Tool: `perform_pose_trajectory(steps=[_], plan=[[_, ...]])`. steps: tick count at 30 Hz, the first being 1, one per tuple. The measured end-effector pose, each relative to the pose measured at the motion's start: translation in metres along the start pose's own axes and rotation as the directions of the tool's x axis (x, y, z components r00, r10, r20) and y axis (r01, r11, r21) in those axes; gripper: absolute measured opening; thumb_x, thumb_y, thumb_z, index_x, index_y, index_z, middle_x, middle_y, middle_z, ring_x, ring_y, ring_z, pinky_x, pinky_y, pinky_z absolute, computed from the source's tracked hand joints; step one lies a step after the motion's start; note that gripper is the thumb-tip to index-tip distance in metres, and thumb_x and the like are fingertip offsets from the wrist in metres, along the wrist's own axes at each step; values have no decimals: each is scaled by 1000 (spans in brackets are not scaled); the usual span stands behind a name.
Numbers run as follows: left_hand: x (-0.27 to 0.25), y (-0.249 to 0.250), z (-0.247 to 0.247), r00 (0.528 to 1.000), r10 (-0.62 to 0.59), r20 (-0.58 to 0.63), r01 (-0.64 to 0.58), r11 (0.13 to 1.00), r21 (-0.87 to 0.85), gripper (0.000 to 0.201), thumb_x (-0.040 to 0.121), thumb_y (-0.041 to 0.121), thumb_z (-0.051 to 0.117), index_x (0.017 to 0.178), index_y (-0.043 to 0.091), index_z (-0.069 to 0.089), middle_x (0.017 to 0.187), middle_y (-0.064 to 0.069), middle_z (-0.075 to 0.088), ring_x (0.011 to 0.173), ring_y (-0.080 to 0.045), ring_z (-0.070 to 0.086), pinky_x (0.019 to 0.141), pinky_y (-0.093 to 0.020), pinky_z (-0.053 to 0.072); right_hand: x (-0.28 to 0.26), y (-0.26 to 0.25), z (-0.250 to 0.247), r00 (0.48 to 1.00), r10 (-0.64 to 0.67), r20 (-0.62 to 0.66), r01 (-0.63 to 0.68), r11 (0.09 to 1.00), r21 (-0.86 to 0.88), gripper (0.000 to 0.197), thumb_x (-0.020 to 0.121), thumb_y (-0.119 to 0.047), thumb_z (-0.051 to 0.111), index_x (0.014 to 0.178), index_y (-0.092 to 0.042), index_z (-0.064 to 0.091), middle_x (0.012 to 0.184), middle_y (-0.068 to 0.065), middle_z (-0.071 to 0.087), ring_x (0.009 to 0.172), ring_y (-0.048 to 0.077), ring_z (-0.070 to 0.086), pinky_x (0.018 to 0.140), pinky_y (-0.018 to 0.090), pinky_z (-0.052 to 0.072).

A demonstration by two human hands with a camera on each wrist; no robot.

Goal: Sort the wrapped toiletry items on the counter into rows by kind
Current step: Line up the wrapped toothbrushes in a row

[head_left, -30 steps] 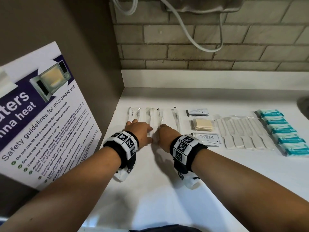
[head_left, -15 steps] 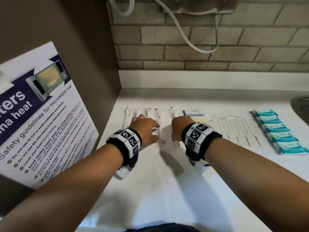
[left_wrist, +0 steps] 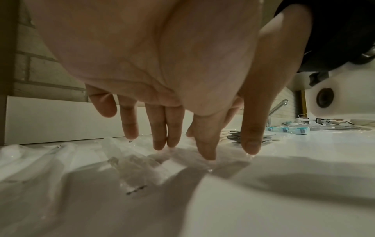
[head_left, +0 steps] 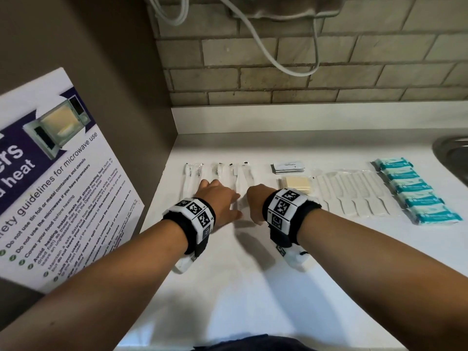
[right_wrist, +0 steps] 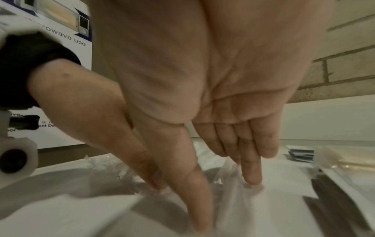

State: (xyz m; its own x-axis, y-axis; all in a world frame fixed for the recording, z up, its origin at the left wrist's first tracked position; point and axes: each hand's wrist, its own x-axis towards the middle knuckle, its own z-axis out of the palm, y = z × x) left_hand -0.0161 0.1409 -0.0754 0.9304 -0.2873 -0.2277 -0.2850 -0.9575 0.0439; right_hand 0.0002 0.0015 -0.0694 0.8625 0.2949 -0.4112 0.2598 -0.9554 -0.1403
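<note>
Grip, left hand (head_left: 219, 201): fingers straight, tips pressing the wrapped toothbrushes (head_left: 235, 177).
Grip, right hand (head_left: 256, 201): fingers extended onto the same wrappers; nothing pinched.
Change: right hand has come back left from beside the sachets (head_left: 288, 167); wrappers now sit closer.
Task things: toothbrushes far left on bench (head_left: 253, 287); combs (head_left: 354, 192), soaps (head_left: 415, 192) right.
Meaning: rows look near done; only straightening remains.
</note>
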Motion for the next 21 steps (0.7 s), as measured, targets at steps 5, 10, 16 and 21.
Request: perform_pose_trajectory(steps=[5, 10, 16, 21], plan=[[-1, 1, -5, 1000, -21, -1, 21, 1000, 23, 52, 87, 56, 50, 131, 29, 55, 122, -2, 62, 122, -25, 39, 93, -37, 28, 6, 0, 4, 997, 33, -65, -28, 997, 66, 32, 84, -10, 60, 115, -13, 64, 108, 10, 69, 93, 29, 69, 81, 36, 58], [-3, 1, -8, 1000, -12, 15, 11, 999, 45, 51, 89, 56, 48, 130, 27, 55, 118, -2, 64, 121, -25, 43, 98, -40, 30, 9, -1, 4, 996, 54, -70, -46, 993, 113, 26, 83, -24, 69, 104, -10, 67, 97, 9, 69, 87, 29, 69, 73, 32, 57], [-1, 1, -7, 1000, -11, 4, 10, 997, 72, 52, 90, 56, 49, 133, 28, 54, 125, -1, 62, 122, -26, 43, 96, -38, 29, 9, 0, 8, 998, 30, -63, -22, 992, 124, 43, 72, -40, 78, 104, -13, 68, 99, 8, 70, 91, 26, 68, 76, 31, 57], [4, -2, -2, 1000, -9, 12, 8, 998, 66, 54, 89, 57, 47, 136, 30, 50, 124, 0, 62, 123, -24, 43, 96, -39, 28, 7, 1, 11, 995, 26, -98, -13, 992, 123, 41, 73, -34, 78, 104, -9, 67, 100, 9, 70, 93, 27, 67, 76, 32, 55]])
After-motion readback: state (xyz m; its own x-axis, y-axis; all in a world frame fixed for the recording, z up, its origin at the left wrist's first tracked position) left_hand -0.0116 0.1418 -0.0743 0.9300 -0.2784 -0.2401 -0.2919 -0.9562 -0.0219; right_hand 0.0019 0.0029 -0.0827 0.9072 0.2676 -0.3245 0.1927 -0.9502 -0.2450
